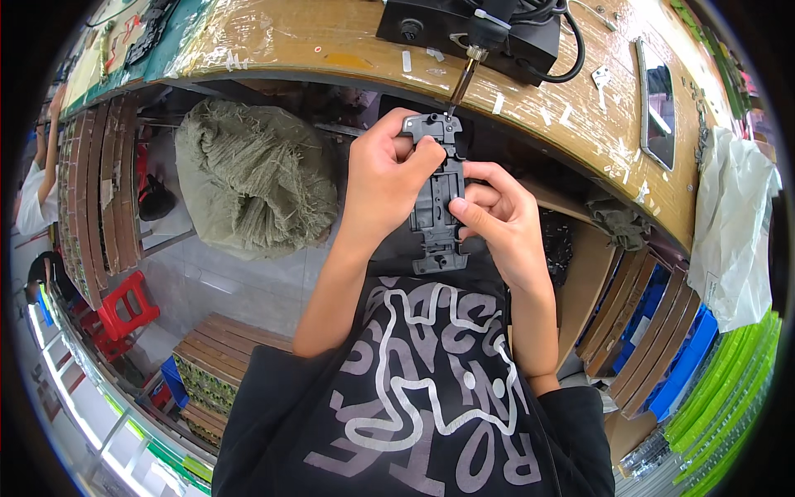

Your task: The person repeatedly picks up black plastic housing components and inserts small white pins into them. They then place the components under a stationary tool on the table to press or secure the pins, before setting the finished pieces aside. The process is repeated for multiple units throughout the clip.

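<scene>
Long, dark-grey, slotted plastic frame [439, 199]

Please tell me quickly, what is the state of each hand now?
Left hand: closed, holding the upper part of the black plastic piece.
Right hand: partly closed, thumb and fingers at the same piece's right edge.

Your single view comes from the left one of two fisheye cameras on your head, facing steeply down your shirt front [431, 373] toward the near edge of the table [290, 41]. It looks from close above your left hand [385, 178] and right hand [507, 217], before the table, and its wide lens bends the table's edge into an arc.
</scene>
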Demonstrator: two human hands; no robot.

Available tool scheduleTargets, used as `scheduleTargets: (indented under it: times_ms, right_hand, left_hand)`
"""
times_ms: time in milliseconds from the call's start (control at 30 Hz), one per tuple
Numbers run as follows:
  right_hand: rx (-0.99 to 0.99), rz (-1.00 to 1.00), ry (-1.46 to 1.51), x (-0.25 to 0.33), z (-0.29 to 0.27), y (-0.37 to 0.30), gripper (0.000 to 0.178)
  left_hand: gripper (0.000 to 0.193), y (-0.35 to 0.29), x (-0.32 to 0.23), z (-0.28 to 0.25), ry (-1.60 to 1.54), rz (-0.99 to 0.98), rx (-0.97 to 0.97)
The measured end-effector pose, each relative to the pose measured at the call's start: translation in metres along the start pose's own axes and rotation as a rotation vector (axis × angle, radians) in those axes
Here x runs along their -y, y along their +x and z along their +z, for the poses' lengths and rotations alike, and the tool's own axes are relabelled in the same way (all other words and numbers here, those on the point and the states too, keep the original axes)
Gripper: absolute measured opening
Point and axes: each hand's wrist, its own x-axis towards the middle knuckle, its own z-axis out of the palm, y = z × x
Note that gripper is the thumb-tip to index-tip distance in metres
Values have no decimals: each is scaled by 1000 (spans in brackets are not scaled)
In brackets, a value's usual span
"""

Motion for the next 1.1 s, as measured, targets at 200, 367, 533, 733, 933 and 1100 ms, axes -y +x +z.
scheduleTargets:
  times_ms: [200,367,533,733,933,1100]
  right_hand:
    - [-8,-9,20,-1,1,0,28]
    - [-6,-27,20,-3,-1,1,29]
    - [-4,-29,35,-4,-1,2,29]
    - [-4,-34,49,-4,0,3,29]
    - [-11,-37,38,-6,-1,3,29]
    - [-14,-29,54,-8,-2,5,29]
  left_hand:
    - [9,2,2,2,-20,24,-33]
    - [6,3,5,2,-40,60,-43]
    - [6,4,7,2,-36,82,-50]
    - [13,4,4,-1,41,32,-8]
    - [15,4,4,-2,33,45,6]
    - [7,7,7,1,-23,79,-46]
